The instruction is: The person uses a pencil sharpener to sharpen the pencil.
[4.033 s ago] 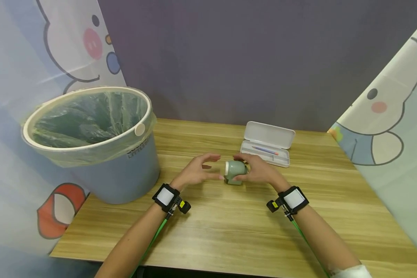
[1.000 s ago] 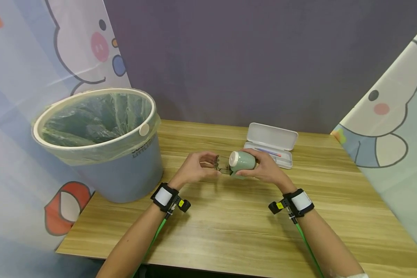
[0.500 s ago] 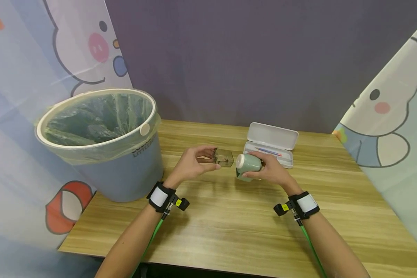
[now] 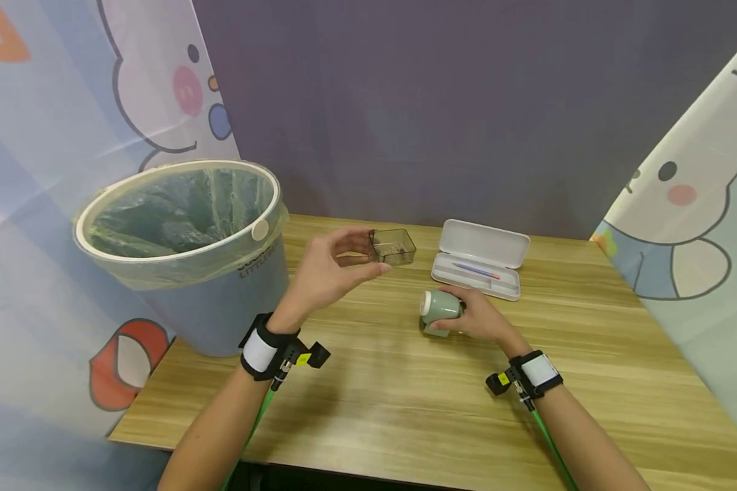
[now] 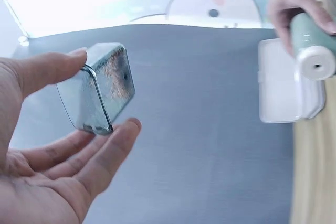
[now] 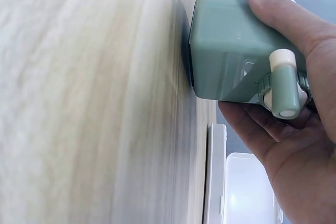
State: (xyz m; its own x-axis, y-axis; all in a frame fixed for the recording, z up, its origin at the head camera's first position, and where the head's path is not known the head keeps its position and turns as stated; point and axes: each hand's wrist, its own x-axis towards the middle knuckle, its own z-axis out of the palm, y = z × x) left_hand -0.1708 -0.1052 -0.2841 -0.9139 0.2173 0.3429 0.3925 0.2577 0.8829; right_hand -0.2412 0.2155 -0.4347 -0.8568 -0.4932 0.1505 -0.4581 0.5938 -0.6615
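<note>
My left hand point(image 4: 328, 273) pinches a small see-through shavings drawer point(image 4: 394, 247) between thumb and fingers, raised above the table. Pencil shavings point(image 5: 116, 77) show inside the drawer in the left wrist view. My right hand point(image 4: 478, 316) grips a green crank pencil sharpener point(image 4: 442, 306) low over the table, thumb on one side and fingers on the other. Its crank handle point(image 6: 285, 90) sits by the palm in the right wrist view. Drawer and sharpener are apart.
An open white pencil case point(image 4: 484, 243) with a pencil point(image 4: 475, 271) in it lies behind the right hand. On the left stands a blue trash bin point(image 4: 221, 310) lined with a clear bag. A grey panel point(image 4: 405, 116) rises behind the wooden table point(image 4: 393, 409).
Earlier both hands were at the sharpener. My left hand has pulled the drawer out leftward and lifted it up and away; my right hand has moved the sharpener slightly right and nearer.
</note>
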